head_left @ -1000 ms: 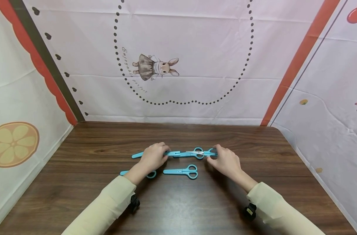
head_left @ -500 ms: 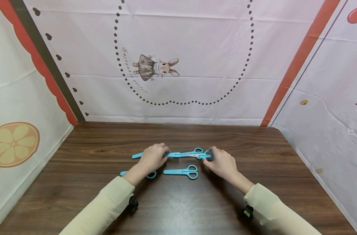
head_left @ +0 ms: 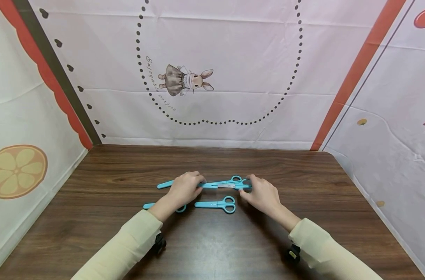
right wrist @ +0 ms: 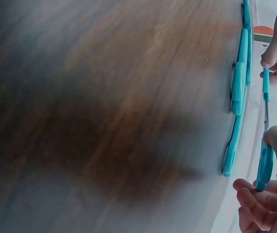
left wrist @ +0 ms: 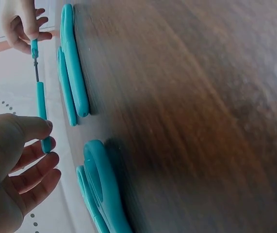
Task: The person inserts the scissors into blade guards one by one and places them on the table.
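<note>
My left hand (head_left: 185,188) pinches a light-blue scissors sheath (left wrist: 41,99) between thumb and fingers, above the table. On the right, my right hand (head_left: 263,192) grips a pair of scissors (right wrist: 265,165) by the blue handles, with the metal blades (head_left: 227,186) pointing left. The blades line up with the sheath and their tips are hidden at its mouth; a stretch of bare metal shows between sheath and handles. In the right wrist view the thumb lies on the handle and fingers curl under it.
Sheathed blue scissors (head_left: 215,204) lie in front of the hands. Another pair (head_left: 148,205) is partly covered by the left wrist. Behind the held pair, a blue handle ring (head_left: 236,179) shows, and a blue tip (head_left: 164,184) sticks out left of the left hand. Patterned cloth (head_left: 233,128) backs the wooden table (head_left: 212,241).
My right hand has moved left with the scissors, bringing the blades to the sheath, and less bare metal shows. The left hand has shifted very slightly right.
</note>
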Demonstrator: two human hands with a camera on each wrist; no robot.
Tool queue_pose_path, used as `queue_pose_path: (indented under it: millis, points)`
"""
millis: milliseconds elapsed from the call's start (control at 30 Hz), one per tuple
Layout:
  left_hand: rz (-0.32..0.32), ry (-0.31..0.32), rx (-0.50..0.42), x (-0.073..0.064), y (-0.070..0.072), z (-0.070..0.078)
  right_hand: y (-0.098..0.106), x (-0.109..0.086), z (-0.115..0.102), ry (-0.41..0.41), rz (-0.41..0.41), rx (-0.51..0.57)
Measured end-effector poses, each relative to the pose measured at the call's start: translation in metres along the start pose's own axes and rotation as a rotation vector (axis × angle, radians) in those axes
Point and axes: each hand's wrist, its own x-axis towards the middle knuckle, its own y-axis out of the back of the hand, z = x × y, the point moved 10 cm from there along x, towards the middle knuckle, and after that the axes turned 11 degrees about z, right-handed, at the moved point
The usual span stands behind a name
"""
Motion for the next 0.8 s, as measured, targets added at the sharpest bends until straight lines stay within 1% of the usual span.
queue_pose_path:
  millis: [233, 533, 800]
  points:
    - [0.005, -0.012, 0.009, 0.001, 0.0, 0.003, -0.003, 0.002, -0.004, -0.014, -0.005, 0.002]
    - [-0.003, -0.016, 0.003, 0.001, -0.001, 0.006, -0.007, 0.0, -0.01, 0.004, -0.006, 0.002]
    - [0.016, -0.032, 0.0, 0.002, 0.0, 0.011, -0.007, 0.0, -0.014, 0.017, 0.01, -0.006]
